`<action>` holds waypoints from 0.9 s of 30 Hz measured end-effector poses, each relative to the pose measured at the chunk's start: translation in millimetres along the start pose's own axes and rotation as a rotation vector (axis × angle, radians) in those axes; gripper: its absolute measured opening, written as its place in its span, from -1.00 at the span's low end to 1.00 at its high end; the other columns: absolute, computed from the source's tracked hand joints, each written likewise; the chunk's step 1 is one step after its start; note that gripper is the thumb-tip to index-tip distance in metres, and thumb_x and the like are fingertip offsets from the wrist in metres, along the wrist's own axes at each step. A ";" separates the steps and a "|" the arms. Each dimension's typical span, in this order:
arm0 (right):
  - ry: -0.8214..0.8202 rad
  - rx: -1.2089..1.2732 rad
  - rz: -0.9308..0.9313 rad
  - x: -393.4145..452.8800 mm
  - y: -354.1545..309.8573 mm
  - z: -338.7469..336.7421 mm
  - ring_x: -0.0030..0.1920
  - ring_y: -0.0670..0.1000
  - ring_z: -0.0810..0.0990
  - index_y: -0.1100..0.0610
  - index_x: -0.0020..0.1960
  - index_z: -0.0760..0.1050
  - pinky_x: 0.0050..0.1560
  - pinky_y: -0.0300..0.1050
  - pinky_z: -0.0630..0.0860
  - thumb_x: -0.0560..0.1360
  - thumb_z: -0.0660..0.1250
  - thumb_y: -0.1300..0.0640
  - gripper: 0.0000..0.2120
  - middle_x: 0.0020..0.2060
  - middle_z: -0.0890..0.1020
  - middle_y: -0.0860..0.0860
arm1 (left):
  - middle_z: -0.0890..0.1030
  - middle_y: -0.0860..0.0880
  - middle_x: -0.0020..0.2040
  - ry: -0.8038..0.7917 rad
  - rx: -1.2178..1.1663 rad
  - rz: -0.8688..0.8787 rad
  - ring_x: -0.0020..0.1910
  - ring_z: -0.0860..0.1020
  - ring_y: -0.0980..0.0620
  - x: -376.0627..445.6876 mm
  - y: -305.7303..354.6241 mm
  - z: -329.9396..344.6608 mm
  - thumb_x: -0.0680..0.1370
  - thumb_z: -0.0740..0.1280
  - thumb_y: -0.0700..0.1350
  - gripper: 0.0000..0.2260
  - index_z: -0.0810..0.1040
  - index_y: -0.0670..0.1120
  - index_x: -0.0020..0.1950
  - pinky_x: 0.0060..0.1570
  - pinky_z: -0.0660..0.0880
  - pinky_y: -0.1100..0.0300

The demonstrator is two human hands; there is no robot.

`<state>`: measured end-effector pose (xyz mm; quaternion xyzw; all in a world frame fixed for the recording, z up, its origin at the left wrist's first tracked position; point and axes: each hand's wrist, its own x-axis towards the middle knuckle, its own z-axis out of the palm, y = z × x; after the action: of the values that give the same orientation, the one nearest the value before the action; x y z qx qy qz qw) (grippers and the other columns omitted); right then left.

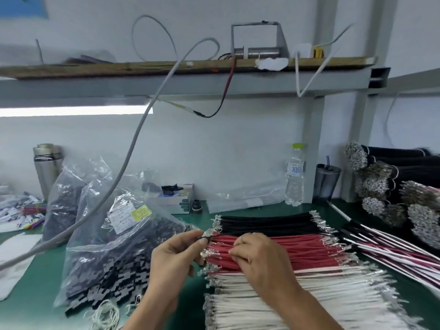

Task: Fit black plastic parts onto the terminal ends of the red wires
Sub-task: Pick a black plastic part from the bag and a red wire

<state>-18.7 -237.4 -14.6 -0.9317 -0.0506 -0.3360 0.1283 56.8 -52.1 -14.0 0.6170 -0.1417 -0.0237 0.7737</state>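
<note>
Left hand (173,253), centre-bottom of the frame, pinched a thin wire's metal terminal end between thumb and fingertips, just at the left tip of the red wires (281,252). Right hand (259,256) lay on top of that red bundle, fingers curled down into the wires; whether it gripped one, I couldn't tell. The red wires lay flat on the green surface (35,306), between black wires (264,222) above and white wires (297,298) below. Left of the hands sat a clear bag of black plastic parts (107,265).
</note>
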 end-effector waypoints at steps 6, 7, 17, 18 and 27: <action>0.123 0.080 -0.012 -14.4 -7.2 -22.0 -0.25 -0.18 0.55 -0.05 0.04 0.71 -0.30 -0.28 0.57 0.50 0.49 0.11 -0.86 -0.23 0.58 -0.18 | 0.73 -0.24 -0.09 -0.052 -0.073 -0.082 -0.39 0.58 0.00 -4.0 -5.6 -5.7 0.34 0.55 -0.20 -0.76 0.77 -0.10 -0.01 -0.45 0.56 0.16; 0.144 0.098 -0.015 -16.1 -6.5 -24.0 -0.24 -0.17 0.55 -0.04 0.08 0.71 -0.29 -0.27 0.57 0.51 0.48 0.13 -0.84 -0.23 0.58 -0.16 | 0.73 -0.24 -0.08 -0.084 -0.086 -0.095 -0.39 0.58 -0.01 -4.6 -6.1 -5.5 0.34 0.55 -0.19 -0.75 0.77 -0.12 0.01 -0.44 0.57 0.16; 0.183 0.204 -0.001 -19.7 -2.2 -23.5 -0.23 -0.15 0.54 -0.01 0.04 0.72 -0.24 -0.33 0.48 0.52 0.48 0.15 -0.87 -0.23 0.56 -0.14 | 0.70 -0.28 -0.08 -0.278 -0.163 -0.170 -0.39 0.56 0.01 -11.0 -3.7 1.0 0.40 0.51 -0.13 -0.74 0.73 -0.25 0.02 -0.40 0.58 0.20; 0.186 0.208 -0.001 -20.4 -2.9 -22.4 -0.23 -0.15 0.54 -0.01 0.03 0.73 -0.24 -0.32 0.50 0.51 0.49 0.16 -0.87 -0.23 0.56 -0.14 | 0.70 -0.28 -0.08 -0.277 -0.168 -0.179 -0.38 0.56 0.01 -11.6 -3.8 -0.1 0.40 0.51 -0.13 -0.74 0.73 -0.25 0.02 -0.39 0.59 0.20; 0.170 0.274 0.018 -22.2 -2.3 -21.1 -0.21 -0.14 0.57 0.00 0.02 0.74 -0.23 -0.27 0.54 0.51 0.49 0.14 -0.89 -0.22 0.57 -0.16 | 0.70 -0.24 -0.13 -0.268 -0.179 -0.219 -0.40 0.57 0.03 -11.0 -5.0 -3.8 0.43 0.50 -0.12 -0.75 0.73 -0.25 0.02 -0.41 0.59 0.22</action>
<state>-49.1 -241.1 -12.7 -0.8742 -0.0766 -0.4024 0.2609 47.9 -47.3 -21.7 0.5486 -0.1730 -0.2021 0.7927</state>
